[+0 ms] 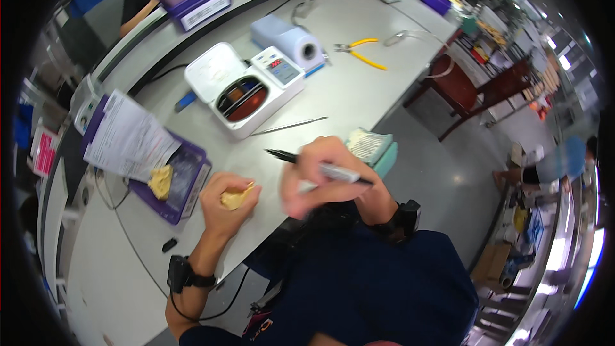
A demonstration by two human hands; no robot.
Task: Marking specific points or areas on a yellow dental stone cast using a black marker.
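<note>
My left hand [221,202] is closed around a small pale-yellow piece [234,198] that looks like cast plaster. Fingers cover much of its shape. Over the table's front edge, my right hand [328,179] grips a marker pen [339,172] with a grey-white barrel. Its uncapped black end [280,155] points left, and the hand is slightly blurred. Between the left forearm and a purple tray [194,186], a small black pen cap [170,245] lies on the table. That tray holds a yellow lump [160,182] of similar colour and printed paper [128,138].
Beyond my hands stand a white heating pot [246,131] with its lid up and a grey-blue device [289,40]. A thin metal tool [291,126] lies before the pot; yellow-handled pliers [362,51] lie farther back. A green pad [375,150] sits at the table edge, near a wooden chair [455,90].
</note>
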